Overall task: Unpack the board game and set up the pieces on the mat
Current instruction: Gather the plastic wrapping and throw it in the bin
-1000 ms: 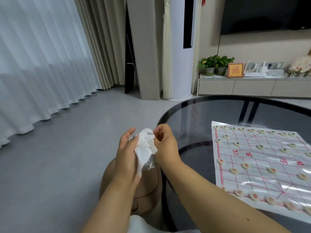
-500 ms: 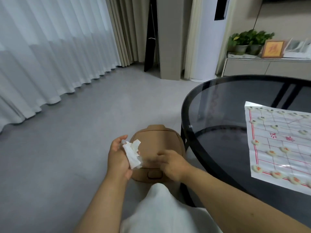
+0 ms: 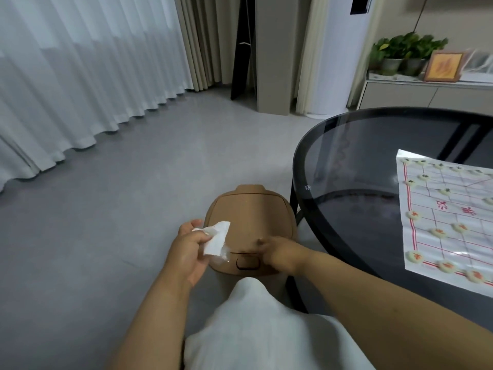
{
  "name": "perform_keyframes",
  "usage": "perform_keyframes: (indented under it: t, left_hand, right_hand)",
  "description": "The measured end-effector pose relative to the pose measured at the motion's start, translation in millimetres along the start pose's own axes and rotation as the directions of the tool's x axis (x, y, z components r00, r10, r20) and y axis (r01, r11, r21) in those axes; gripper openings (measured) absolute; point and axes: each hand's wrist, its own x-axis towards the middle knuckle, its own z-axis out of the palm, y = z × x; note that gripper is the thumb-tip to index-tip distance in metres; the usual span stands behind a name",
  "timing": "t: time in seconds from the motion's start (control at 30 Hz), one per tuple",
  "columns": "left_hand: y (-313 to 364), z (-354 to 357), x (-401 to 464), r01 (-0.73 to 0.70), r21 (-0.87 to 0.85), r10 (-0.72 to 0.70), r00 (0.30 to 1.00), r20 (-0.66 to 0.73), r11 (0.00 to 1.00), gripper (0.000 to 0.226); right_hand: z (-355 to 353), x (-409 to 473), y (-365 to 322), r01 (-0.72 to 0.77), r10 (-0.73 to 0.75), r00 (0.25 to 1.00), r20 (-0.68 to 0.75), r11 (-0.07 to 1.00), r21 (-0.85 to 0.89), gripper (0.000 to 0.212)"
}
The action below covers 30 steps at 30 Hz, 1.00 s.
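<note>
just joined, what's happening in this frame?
A seated person holds a crumpled white wrapper in the left hand over a tan bin on the floor. The right hand rests on the bin's closed lid near its latch. On the glass table, the mat already carries pieces.

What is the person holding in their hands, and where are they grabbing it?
The left hand pinches a crumpled white tissue by its left end. The right hand holds nothing; it rests on the closed lid of the brown bin.
</note>
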Motion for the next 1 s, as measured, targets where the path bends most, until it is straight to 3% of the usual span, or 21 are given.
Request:
perform_keyframes:
  t: [0.1,0.17,0.23,0.27,0.37,0.47,0.57,0.73,0.87,1.0]
  left_hand:
    - [-2,-11,2,-0.031,0.097,0.032,0.999,-0.005,0.995,0.047]
    - [-3,-15,1,-0.058,0.108,0.059,0.998,-0.005,0.992,0.05]
    - [-6,-18,-1,-0.07,0.11,0.073,0.997,-0.025,0.991,0.055]
    - [-7,-18,-3,-0.073,0.113,0.077,0.996,-0.039,0.991,0.059]
    - [-13,-20,-4,-0.099,0.113,0.108,0.991,-0.078,0.989,0.064]
    - [-17,-21,-4,-0.102,0.112,0.111,0.991,-0.079,0.988,0.057]
    - [-20,-21,-3,-0.089,0.144,0.099,0.993,-0.059,0.985,0.034]
    - [-20,-19,-6,-0.121,0.236,0.135,0.99,-0.043,0.964,0.017]
    - [-23,-19,-5,-0.2,0.347,0.248,0.964,-0.099,0.916,0.01]
    - [-27,-13,11,-0.219,0.667,0.376,0.921,-0.099,0.712,0.02]
  right_hand:
    - [-15,1,0,0.04,-0.014,0.998,-0.068,0.919,0.392,0.053]
    - [-22,3,-1,0.059,-0.018,0.995,-0.1,0.898,0.436,0.052]
    - [-23,0,-3,0.105,-0.064,0.987,-0.144,0.951,0.291,0.048]
    - [-23,-5,-5,0.121,-0.107,0.984,-0.14,0.989,0.091,0.048]
    - [-7,-17,-7,0.154,-0.198,0.977,-0.073,0.906,-0.395,0.049]
    - [9,-22,-6,0.127,-0.176,0.983,-0.046,0.848,-0.514,0.045]
    - [10,-20,-4,0.113,-0.161,0.987,-0.031,0.807,-0.579,0.044]
    - [4,-23,-5,0.122,-0.181,0.979,-0.097,0.891,-0.438,0.046]
    - [-12,-29,-10,0.152,-0.242,0.924,-0.294,0.942,-0.298,0.058]
    - [-33,-31,-20,0.203,-0.245,0.858,-0.451,0.969,-0.141,0.059]
